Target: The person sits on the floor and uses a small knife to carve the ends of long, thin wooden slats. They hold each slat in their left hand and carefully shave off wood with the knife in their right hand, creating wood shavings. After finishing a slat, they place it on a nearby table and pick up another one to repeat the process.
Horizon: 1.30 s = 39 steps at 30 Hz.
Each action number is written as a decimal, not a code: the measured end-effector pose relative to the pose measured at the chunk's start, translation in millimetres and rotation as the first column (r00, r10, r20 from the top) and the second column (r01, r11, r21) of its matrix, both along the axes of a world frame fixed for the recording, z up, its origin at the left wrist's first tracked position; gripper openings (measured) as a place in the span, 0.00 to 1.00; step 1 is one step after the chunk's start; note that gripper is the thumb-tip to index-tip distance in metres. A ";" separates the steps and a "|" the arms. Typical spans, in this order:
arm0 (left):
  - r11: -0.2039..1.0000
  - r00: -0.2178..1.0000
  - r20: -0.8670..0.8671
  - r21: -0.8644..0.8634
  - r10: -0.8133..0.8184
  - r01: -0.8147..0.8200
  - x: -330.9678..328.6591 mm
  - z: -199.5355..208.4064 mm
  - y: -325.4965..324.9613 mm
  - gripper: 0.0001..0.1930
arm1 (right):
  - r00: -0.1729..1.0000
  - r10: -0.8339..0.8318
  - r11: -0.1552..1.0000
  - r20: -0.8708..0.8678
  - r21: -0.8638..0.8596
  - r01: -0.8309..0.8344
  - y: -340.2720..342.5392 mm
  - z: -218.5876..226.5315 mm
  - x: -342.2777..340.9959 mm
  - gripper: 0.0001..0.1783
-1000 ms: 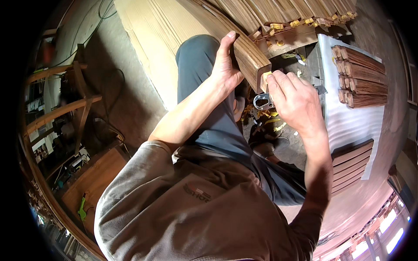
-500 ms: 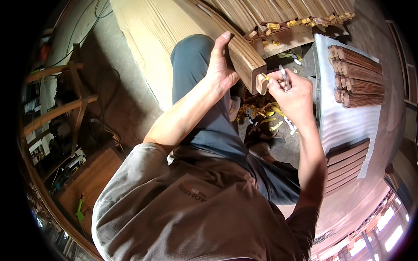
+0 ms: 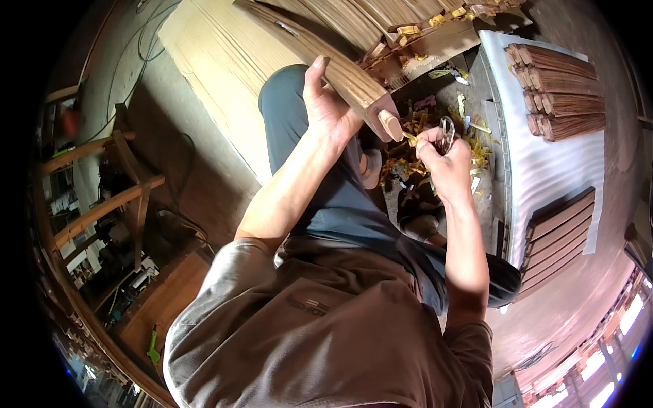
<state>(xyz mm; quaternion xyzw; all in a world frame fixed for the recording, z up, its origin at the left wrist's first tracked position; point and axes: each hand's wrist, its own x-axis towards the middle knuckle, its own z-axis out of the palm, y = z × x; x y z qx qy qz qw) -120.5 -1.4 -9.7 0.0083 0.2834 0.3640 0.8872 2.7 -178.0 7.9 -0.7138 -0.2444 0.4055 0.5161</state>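
My left hand is wrapped around a long brown wooden piece, its thumb raised along the near side. The piece slants over my knee, and a short, pale rounded tenon sticks out of its near end. Close to that tenon, my right hand pinches a strip of yellow tape that reaches toward the tenon's tip. A shiny metal hand tool is also tucked in the right fingers; its exact kind is partly hidden.
Several similar wooden pieces with yellow-wrapped ends lie at the top. Yellow tape scraps litter the floor by my feet. On a white sheet at right are bundled wooden slats. Cardboard lies left of my knee; a wooden frame stands further left.
My right hand has moved down and away from the wooden piece's end, drawing the yellow strip out from the tenon. The piece has shifted slightly up and left.
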 end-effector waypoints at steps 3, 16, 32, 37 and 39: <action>0.999 0.999 0.014 -0.012 0.039 -0.039 2.8 7.7 -1.2 0.32 | 0.998 -0.037 0.997 0.051 0.068 0.034 -12.3 9.2 -13.7 0.03; 0.989 0.823 0.568 -0.119 -0.003 0.086 -12.8 -2.0 12.0 0.48 | 0.717 -0.041 0.984 0.696 -0.097 0.151 -21.7 11.9 -3.9 0.02; 0.999 0.981 0.191 -0.029 -0.034 0.040 -8.1 -16.5 7.3 0.35 | 0.880 -0.314 0.934 0.357 -0.052 0.354 0.0 26.2 -2.3 0.07; 0.995 0.980 0.194 -0.080 -0.046 0.063 -11.1 -14.9 5.4 0.36 | 0.663 -0.077 0.982 0.745 0.173 -0.080 18.3 50.2 -7.3 0.15; 0.992 0.975 0.204 -0.063 -0.092 0.107 -10.4 -18.3 8.7 0.35 | 0.703 -0.058 0.976 0.709 0.189 -0.109 36.4 66.3 -28.5 0.26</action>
